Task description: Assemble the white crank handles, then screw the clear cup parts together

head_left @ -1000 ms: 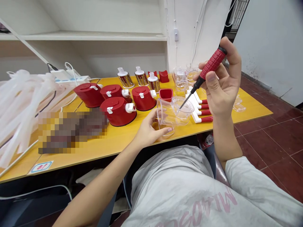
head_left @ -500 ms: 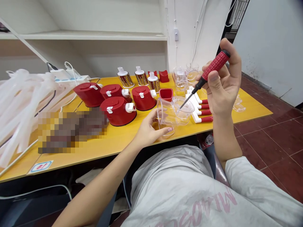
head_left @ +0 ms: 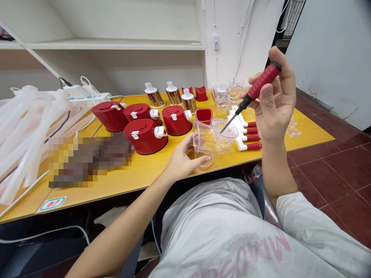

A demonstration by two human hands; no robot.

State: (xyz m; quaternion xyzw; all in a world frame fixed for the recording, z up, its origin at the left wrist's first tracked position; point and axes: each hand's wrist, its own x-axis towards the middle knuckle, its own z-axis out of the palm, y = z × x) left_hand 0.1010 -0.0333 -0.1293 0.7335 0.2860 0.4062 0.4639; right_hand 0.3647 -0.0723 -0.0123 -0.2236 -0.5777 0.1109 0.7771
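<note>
My left hand point(head_left: 184, 156) grips a clear plastic housing point(head_left: 213, 141) that rests near the front edge of the yellow table point(head_left: 139, 173). My right hand point(head_left: 274, 104) is closed round a red-handled screwdriver point(head_left: 255, 90), held slanted. Its thin metal tip reaches down into the funnel-shaped opening of the clear housing. A small red insert point(head_left: 203, 115) sits just behind the housing.
Several red round bases point(head_left: 145, 135) with white knobs stand mid-table, three metal grater drums point(head_left: 173, 93) behind them. White-and-red handles point(head_left: 246, 136) lie to the right, more clear parts point(head_left: 223, 94) at the back. Translucent bags point(head_left: 26, 127) and a power strip point(head_left: 84, 92) fill the left.
My right hand with the screwdriver has shifted slightly and its fingers have turned round the handle. The left hand and the clear housing stay where they were.
</note>
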